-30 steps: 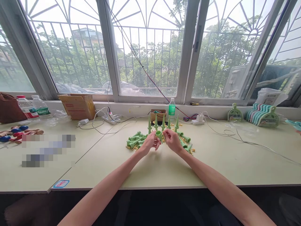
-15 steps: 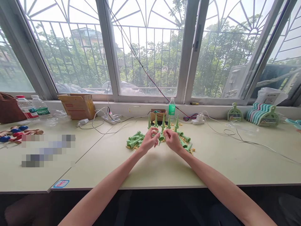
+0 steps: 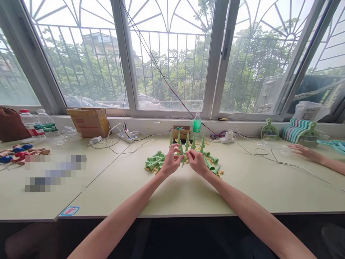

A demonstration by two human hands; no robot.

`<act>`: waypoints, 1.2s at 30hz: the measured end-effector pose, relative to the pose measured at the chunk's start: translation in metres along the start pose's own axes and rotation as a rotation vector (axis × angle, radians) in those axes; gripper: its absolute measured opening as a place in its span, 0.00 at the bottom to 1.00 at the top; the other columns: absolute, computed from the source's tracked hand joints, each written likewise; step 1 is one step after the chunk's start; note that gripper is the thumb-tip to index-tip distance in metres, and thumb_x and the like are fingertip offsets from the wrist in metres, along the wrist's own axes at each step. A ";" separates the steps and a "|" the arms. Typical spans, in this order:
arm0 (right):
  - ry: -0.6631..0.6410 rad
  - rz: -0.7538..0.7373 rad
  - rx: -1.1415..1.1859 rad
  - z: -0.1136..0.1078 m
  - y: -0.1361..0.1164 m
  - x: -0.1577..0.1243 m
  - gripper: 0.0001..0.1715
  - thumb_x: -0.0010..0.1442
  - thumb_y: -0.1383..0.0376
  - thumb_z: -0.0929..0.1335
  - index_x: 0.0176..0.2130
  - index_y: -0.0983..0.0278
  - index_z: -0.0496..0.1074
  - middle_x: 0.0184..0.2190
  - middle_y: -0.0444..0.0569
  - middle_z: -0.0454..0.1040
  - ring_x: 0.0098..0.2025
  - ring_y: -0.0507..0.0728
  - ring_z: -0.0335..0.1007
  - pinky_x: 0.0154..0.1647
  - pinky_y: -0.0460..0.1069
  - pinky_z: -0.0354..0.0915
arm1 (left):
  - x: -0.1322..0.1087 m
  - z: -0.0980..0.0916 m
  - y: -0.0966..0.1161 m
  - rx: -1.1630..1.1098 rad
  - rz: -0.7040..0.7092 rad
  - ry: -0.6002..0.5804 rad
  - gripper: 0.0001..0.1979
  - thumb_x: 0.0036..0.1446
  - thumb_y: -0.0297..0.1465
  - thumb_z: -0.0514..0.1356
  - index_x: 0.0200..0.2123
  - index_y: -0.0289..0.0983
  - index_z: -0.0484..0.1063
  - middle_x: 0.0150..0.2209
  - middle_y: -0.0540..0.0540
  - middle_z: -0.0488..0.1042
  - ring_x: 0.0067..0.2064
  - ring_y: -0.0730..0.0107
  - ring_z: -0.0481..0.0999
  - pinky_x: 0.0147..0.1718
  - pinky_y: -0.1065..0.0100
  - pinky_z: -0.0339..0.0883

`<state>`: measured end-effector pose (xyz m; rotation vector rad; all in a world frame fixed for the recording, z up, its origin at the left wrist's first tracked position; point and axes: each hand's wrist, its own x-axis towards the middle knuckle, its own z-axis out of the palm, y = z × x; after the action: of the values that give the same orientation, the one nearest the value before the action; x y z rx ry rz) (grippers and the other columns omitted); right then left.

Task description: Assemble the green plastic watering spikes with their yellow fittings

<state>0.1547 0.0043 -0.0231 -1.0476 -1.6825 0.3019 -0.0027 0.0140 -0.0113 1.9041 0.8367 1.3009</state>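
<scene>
My left hand (image 3: 170, 160) has its thumb and fingers closed around a green plastic cone (image 3: 183, 164), whose narrow tip points down below the fingers. Close beside it, my right hand (image 3: 197, 160) makes a pinch at the cone's upper end. Whatever is between those fingertips is too small and covered to name. Behind both hands several green cones (image 3: 202, 142) stand upright in a row, points up. To the left lies a heap of green cone pieces (image 3: 154, 160), and more loose green pieces (image 3: 212, 158) lie on the right among small yellow parts (image 3: 220, 172).
A green-labelled bottle (image 3: 197, 123) and a small brown box (image 3: 181, 133) stand behind the cones. Power strips (image 3: 126, 135) and cables run along the sill. At right, another person's hand (image 3: 304, 152) rests on the table near green and pink hanger-like items (image 3: 302, 132).
The cone in my left hand has turned, so its open end no longer faces me. My hands stay close together. Another person's hand has come in from the right.
</scene>
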 end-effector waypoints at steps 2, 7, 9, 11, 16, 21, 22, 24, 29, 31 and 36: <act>-0.016 0.012 0.016 0.000 0.000 0.000 0.21 0.64 0.54 0.60 0.25 0.63 0.60 0.17 0.40 0.58 0.21 0.50 0.51 0.24 0.46 0.50 | 0.001 0.000 0.000 0.021 0.007 0.021 0.21 0.57 0.35 0.59 0.51 0.42 0.55 0.39 0.50 0.64 0.20 0.87 0.63 0.16 0.78 0.61; -0.038 0.025 0.040 0.001 0.000 -0.001 0.21 0.64 0.53 0.60 0.26 0.63 0.61 0.17 0.40 0.58 0.20 0.50 0.51 0.24 0.46 0.50 | 0.002 0.000 -0.001 0.068 0.019 0.046 0.20 0.57 0.35 0.59 0.50 0.42 0.57 0.40 0.49 0.66 0.20 0.86 0.64 0.16 0.78 0.62; -0.039 0.024 0.039 0.001 0.000 -0.001 0.21 0.64 0.53 0.60 0.26 0.63 0.61 0.17 0.40 0.58 0.20 0.50 0.51 0.23 0.46 0.50 | 0.001 0.000 -0.001 0.074 0.021 0.051 0.20 0.57 0.35 0.59 0.50 0.42 0.57 0.40 0.49 0.66 0.21 0.85 0.64 0.17 0.77 0.62; -0.040 0.020 0.038 0.001 0.000 -0.001 0.21 0.64 0.53 0.60 0.26 0.63 0.61 0.17 0.40 0.58 0.20 0.50 0.51 0.23 0.46 0.50 | 0.001 0.001 -0.001 0.070 0.017 0.054 0.19 0.57 0.35 0.59 0.50 0.42 0.57 0.40 0.49 0.66 0.21 0.85 0.65 0.17 0.77 0.62; -0.038 0.006 0.040 0.001 0.000 -0.001 0.20 0.65 0.54 0.60 0.26 0.63 0.60 0.17 0.39 0.58 0.20 0.50 0.50 0.23 0.46 0.49 | 0.000 0.003 0.001 0.024 -0.029 0.057 0.18 0.59 0.39 0.57 0.49 0.41 0.57 0.40 0.48 0.66 0.19 0.85 0.66 0.14 0.78 0.61; -0.034 -0.008 0.031 0.000 -0.001 0.000 0.20 0.65 0.54 0.60 0.25 0.62 0.59 0.17 0.39 0.58 0.21 0.50 0.50 0.24 0.46 0.50 | 0.001 0.003 0.002 -0.025 -0.048 0.066 0.16 0.61 0.41 0.53 0.48 0.40 0.56 0.38 0.49 0.67 0.17 0.84 0.66 0.13 0.78 0.59; -0.034 -0.010 0.033 0.000 -0.001 0.000 0.20 0.65 0.54 0.60 0.25 0.62 0.59 0.17 0.40 0.58 0.21 0.50 0.50 0.24 0.46 0.50 | 0.001 0.003 0.003 -0.035 -0.046 0.070 0.16 0.62 0.42 0.53 0.48 0.40 0.56 0.38 0.50 0.68 0.17 0.84 0.66 0.13 0.78 0.59; -0.032 -0.010 0.037 0.000 -0.001 0.000 0.20 0.65 0.54 0.60 0.25 0.62 0.59 0.17 0.40 0.58 0.21 0.50 0.50 0.24 0.46 0.50 | 0.001 0.003 0.003 -0.047 -0.039 0.080 0.16 0.62 0.42 0.53 0.48 0.40 0.56 0.38 0.50 0.68 0.17 0.84 0.66 0.13 0.78 0.59; -0.019 -0.006 0.014 0.001 0.000 0.001 0.21 0.65 0.54 0.59 0.24 0.62 0.57 0.17 0.39 0.56 0.21 0.50 0.49 0.24 0.46 0.50 | 0.000 0.003 0.004 -0.052 -0.015 0.085 0.16 0.62 0.43 0.53 0.48 0.40 0.57 0.37 0.50 0.68 0.18 0.84 0.66 0.14 0.78 0.60; -0.010 -0.003 0.000 0.001 0.000 0.001 0.22 0.65 0.54 0.59 0.24 0.62 0.56 0.17 0.39 0.55 0.21 0.50 0.49 0.24 0.46 0.50 | -0.001 0.003 0.004 -0.052 0.000 0.080 0.16 0.62 0.43 0.53 0.48 0.41 0.57 0.37 0.50 0.68 0.18 0.84 0.66 0.14 0.78 0.60; 0.013 -0.003 -0.003 0.000 -0.001 0.001 0.22 0.66 0.53 0.59 0.24 0.62 0.57 0.16 0.39 0.57 0.20 0.50 0.50 0.24 0.46 0.50 | 0.001 0.004 0.003 -0.098 -0.023 0.106 0.17 0.62 0.44 0.52 0.48 0.41 0.57 0.36 0.51 0.67 0.19 0.82 0.68 0.14 0.76 0.63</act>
<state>0.1537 0.0042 -0.0222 -1.0474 -1.6733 0.2900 0.0019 0.0123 -0.0092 1.7578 0.8298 1.4136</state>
